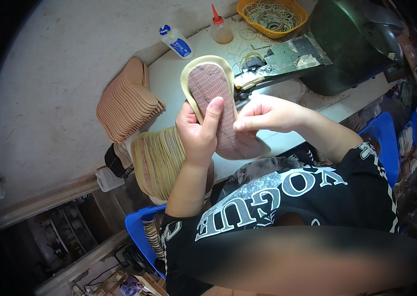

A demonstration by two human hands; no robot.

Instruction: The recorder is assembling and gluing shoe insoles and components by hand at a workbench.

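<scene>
A shoe insole (211,81) is held up over the white table, tilted. Its face is brownish pink with a fine grid, and a pale yellow rim runs round its rounded end. My left hand (197,132) grips it by the left side, thumb flat on the face and fingers out of sight underneath. At the opposite edge, my right hand (270,116) is closed in a pinch, thumb and bent forefinger on the insole's side; its other fingertips are hidden. Just beyond the right hand is the narrow working end of a green machine (287,59), close to the insole's edge.
Left of the table stand a stack of tan sole pieces (127,111) and a stack of yellow-rimmed insoles (161,160). At the back are a white bottle (178,44), a red-tipped glue bottle (222,32) and a yellow basket (243,14) of thin cords. Blue chairs or bins (383,143) flank me.
</scene>
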